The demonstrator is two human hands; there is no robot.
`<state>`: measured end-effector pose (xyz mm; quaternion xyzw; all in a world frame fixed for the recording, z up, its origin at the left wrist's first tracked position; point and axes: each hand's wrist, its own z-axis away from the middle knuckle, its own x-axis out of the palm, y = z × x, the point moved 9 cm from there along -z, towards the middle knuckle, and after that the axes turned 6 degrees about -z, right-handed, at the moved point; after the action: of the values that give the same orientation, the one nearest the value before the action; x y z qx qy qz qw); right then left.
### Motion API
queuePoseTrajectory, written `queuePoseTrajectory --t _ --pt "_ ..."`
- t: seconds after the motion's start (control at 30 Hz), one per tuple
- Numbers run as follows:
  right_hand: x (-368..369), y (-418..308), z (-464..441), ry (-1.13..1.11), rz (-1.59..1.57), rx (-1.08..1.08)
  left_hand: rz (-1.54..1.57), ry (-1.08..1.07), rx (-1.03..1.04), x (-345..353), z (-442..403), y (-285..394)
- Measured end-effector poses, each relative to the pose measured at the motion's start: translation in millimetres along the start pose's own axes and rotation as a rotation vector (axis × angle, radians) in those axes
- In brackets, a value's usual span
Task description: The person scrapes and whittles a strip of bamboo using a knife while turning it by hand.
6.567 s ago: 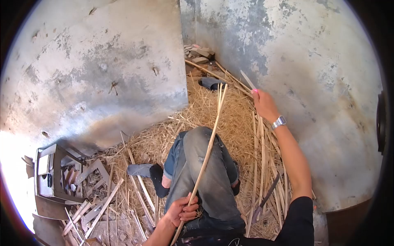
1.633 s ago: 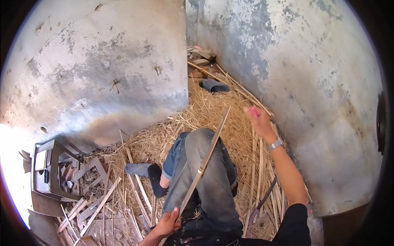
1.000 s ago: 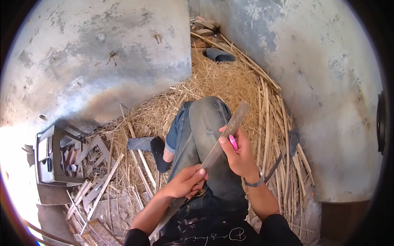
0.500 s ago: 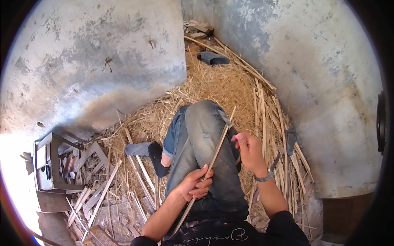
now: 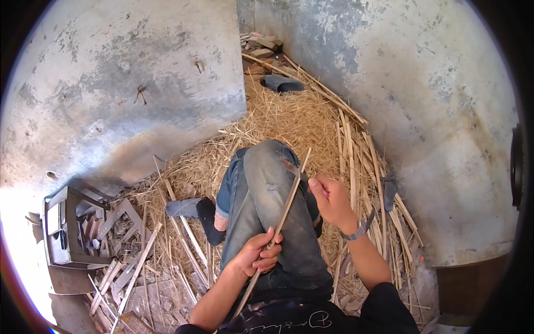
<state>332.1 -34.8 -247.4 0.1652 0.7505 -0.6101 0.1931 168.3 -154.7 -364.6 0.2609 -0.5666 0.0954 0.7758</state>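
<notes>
My left hand is closed around the lower part of a long, thin bamboo strip, which slants up across my jeans-clad leg. My right hand, with a watch at the wrist, is closed on a knife. Its narrow blade lies across the strip near the upper end, and the two seem to touch. Fingers hide most of the knife's handle; a bit of pink shows between them.
Straw-like shavings cover the floor. Long strips lie along the right wall. An overturned wooden stool stands left among scraps. A dark curved piece lies ahead, and a grey slipper lies left of my foot.
My right hand has moved slightly left and down, bringing the knife blade lower along the strip. My left hand keeps its grip. The whole view has shifted a little.
</notes>
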Motion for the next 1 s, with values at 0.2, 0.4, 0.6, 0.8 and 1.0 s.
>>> queuePoseTrajectory --t 0.2,0.4,0.6,0.8,1.0 --pt "31.4 -13.9 34.4 -0.172 0.027 -0.108 -0.011 0.010 0.021 -0.2 0.3 0.5" --pt "37.8 -8.3 42.7 -0.207 0.388 -0.187 -0.134 0.090 0.015 1.4 2.3 3.5" --pt "-0.6 13.7 -3.8 -0.065 0.455 -0.119 -0.140 0.081 0.030 4.1 0.8 6.2" --pt "29.3 10.6 2.6 -0.230 0.485 -0.287 0.283 -0.112 -0.051 1.9 -2.7 -7.9" --pt "55.0 -8.9 23.7 -0.350 0.514 -0.305 0.364 -0.214 -0.052 8.3 -2.9 -4.8"
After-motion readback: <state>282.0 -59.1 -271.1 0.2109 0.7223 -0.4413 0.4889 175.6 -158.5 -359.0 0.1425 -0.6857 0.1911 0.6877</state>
